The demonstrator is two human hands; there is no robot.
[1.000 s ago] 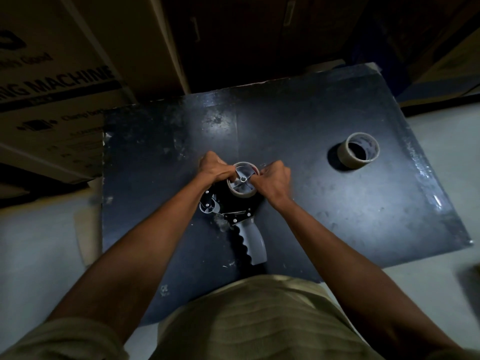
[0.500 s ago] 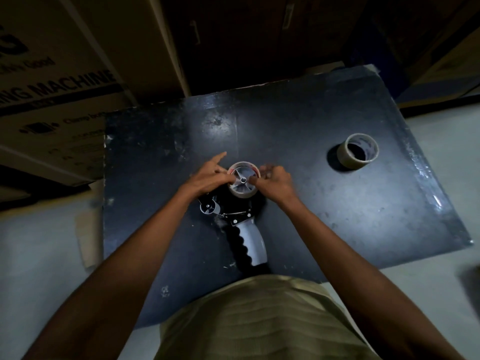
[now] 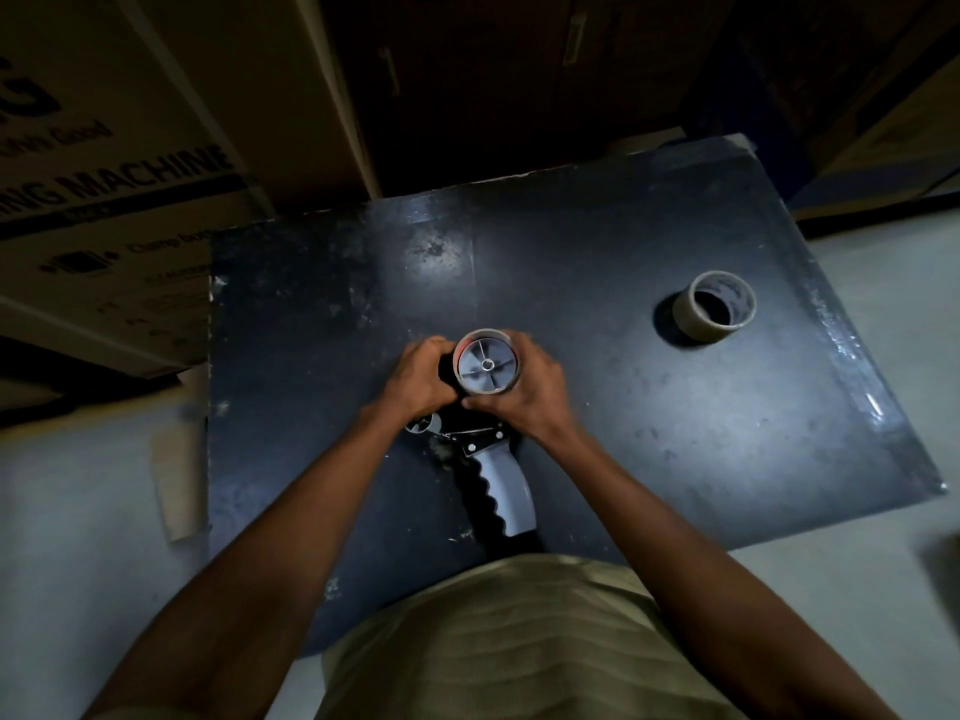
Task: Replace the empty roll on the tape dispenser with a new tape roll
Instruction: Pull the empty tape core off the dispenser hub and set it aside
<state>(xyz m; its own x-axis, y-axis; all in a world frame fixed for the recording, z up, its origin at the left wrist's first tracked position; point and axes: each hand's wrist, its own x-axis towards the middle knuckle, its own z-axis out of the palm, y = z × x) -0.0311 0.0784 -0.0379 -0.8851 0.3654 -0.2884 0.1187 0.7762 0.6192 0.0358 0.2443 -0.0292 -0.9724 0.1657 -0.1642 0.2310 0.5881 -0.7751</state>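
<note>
Change: both hands closed in round the empty roll since half a second back; left index finger, then stretched out, now curled; camera view shifted slightly, dispenser stayed put.
Left hand [image 3: 421,379]: fingers curled against the left side of the empty roll [image 3: 487,367], gripping it.
Right hand [image 3: 532,394]: wrapped round the right and near side of the empty roll, thumb under its near edge, fingers curled, holding it.
Empty roll: thin cardboard ring, seated on the grey spoked hub [image 3: 488,365] of the tape dispenser [image 3: 480,449]; whether it has lifted off the hub at all is hard to tell, probably not.
Tape dispenser: lies flat on the dark surface [image 3: 623,433]; grey wavy handle [image 3: 506,493] points from the hub toward the person; small grey roller [image 3: 423,424] just left of and nearer than the hub, partly under the left wrist.
New tape roll [image 3: 716,306]: on the same surface, well apart from the dispenser, to its right and farther away; stands on its flat side, hollow core up, untouched.
Cardboard boxes [image 3: 130,163]: beyond and left of the dispenser, off the surface, printed lettering partly readable.
Shirt [image 3: 498,641]: olive ribbed fabric, nearer than the dispenser handle, at the bottom edge.
Floor [image 3: 78,511]: pale, left and right of the surface.
</note>
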